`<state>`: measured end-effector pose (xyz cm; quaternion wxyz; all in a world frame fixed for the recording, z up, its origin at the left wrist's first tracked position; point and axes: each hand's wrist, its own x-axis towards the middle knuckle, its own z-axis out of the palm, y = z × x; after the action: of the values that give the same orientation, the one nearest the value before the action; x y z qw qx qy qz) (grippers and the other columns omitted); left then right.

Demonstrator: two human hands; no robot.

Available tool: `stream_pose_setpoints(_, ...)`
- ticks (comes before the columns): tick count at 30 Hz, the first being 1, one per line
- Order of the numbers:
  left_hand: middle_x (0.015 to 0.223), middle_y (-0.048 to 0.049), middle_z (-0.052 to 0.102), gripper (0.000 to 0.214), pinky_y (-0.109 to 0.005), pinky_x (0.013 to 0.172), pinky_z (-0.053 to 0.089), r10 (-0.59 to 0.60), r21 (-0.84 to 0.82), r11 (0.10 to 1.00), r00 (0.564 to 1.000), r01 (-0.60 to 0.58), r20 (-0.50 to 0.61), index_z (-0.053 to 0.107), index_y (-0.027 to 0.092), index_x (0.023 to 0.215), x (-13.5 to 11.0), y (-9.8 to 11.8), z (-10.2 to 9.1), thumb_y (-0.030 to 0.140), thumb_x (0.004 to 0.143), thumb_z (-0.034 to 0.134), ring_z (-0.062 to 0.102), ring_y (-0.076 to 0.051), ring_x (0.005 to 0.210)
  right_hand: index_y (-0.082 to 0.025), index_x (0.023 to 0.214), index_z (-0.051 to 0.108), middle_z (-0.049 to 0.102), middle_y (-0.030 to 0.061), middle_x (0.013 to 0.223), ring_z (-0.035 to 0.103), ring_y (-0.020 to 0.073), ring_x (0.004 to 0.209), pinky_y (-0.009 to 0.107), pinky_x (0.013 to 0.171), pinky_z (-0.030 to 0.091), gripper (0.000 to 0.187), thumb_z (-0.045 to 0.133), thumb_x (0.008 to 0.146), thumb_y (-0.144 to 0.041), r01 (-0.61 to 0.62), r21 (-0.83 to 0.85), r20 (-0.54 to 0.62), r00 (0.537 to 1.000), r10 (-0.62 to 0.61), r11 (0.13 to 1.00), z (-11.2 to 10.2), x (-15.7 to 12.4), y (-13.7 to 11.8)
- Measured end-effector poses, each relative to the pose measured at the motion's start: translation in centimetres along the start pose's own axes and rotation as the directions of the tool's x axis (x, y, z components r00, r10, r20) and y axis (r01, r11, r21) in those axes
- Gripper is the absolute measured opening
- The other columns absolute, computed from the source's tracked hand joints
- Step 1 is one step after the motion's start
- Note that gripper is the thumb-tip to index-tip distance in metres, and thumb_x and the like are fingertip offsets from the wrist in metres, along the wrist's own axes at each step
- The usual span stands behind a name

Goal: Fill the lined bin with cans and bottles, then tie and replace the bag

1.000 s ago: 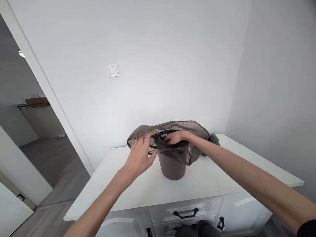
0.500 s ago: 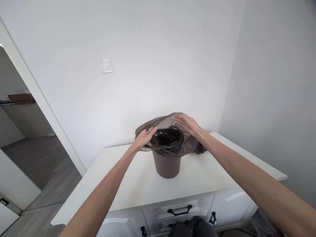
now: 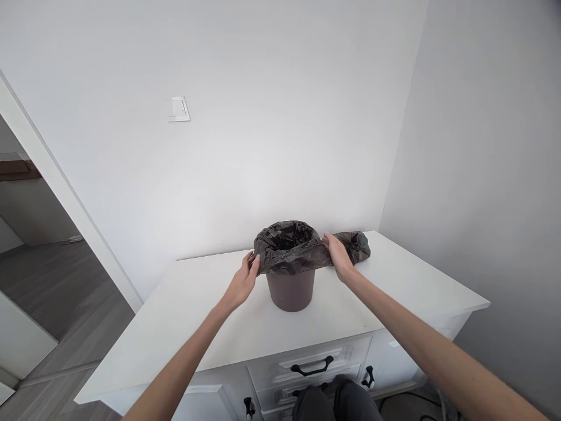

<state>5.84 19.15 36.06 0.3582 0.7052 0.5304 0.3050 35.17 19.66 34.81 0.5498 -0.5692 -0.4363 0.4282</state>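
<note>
A brown waste bin [image 3: 290, 291] stands upright on the white cabinet top. Its mouth is lined with a dark, see-through bin bag [image 3: 293, 261], folded down over the rim and hanging around the upper wall. At the left side of the rim, my left hand [image 3: 243, 282] pinches the bag's edge between thumb and fingers. My right hand [image 3: 337, 256] is closed at the bag's edge on the opposite side, where the plastic stretches out from the bin; some of its fingers are hidden. Just behind that hand lies a bunched dark plastic bag bundle [image 3: 358, 245] with a green spot at its end.
The white cabinet top [image 3: 403, 280] meets the wall at the back. Below its front edge are a black drawer handle [image 3: 312, 367] and door handles. My knees [image 3: 335, 400] are close to the cabinet front. A light switch [image 3: 178, 109] and a doorway are to the left.
The bag's wide, loose opening has come down and now lies folded over the bin rim. Both hands have lowered to the rim's sides. The bundle on the right shows more fully.
</note>
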Motion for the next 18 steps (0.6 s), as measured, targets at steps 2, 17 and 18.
stream_pose_setpoints(2, 0.164, -0.018, 0.041, 0.079, -0.047, 0.12, 0.037, 0.08, 0.052, 0.996, 0.996, -0.077, -0.048, 0.02, 0.023, 0.161, -1.5, -1.5, 1.1, 0.07, 0.099, 0.036, 0.047, -0.03, 0.147, -0.026, 0.142, 0.053, 0.053, 0.0098, 0.155, 0.048, 0.0235, 0.144, 0.037, 0.121, 0.038, 0.046, 0.042, 0.104, -0.048, 0.194, -0.044, -0.103, 0.975, -0.197, 0.98, -0.1, -2.3, 0.9)
stream_pose_setpoints(17, 0.148, -0.0129, 0.054, 0.032, -0.058, 0.109, 0.05, 0.605, 0.631, 0.627, 0.796, -0.457, -0.024, 0.057, 0.027, 0.132, -2.2, -10.7, 3.6, 0.027, 0.102, 0.046, 0.054, -0.034, 0.137, -0.025, 0.097, 0.074, 0.077, 0.0039, 0.097, 0.071, 0.022, 0.077, 0.033, 0.068, 0.049, 0.022, 0.057, 0.091, -0.013, 0.537, -0.779, 0.412, 0.828, -0.38, 0.325, -2.1, -5.2, 7.1)
stream_pose_setpoints(18, 0.155, -0.0128, 0.048, 0.04, -0.058, 0.112, 0.048, 0.616, 0.638, 0.613, 0.788, -0.466, -0.017, 0.052, 0.029, 0.141, -2.6, -11.3, 3.6, 0.026, 0.102, 0.045, 0.049, -0.034, 0.143, -0.025, 0.1, 0.074, 0.077, 0.0043, 0.097, 0.071, 0.0221, 0.076, 0.033, 0.065, 0.049, 0.023, 0.055, 0.093, -0.015, 0.503, -0.795, 0.355, 0.839, -0.413, 0.338, -2.3, -5.6, 6.6)
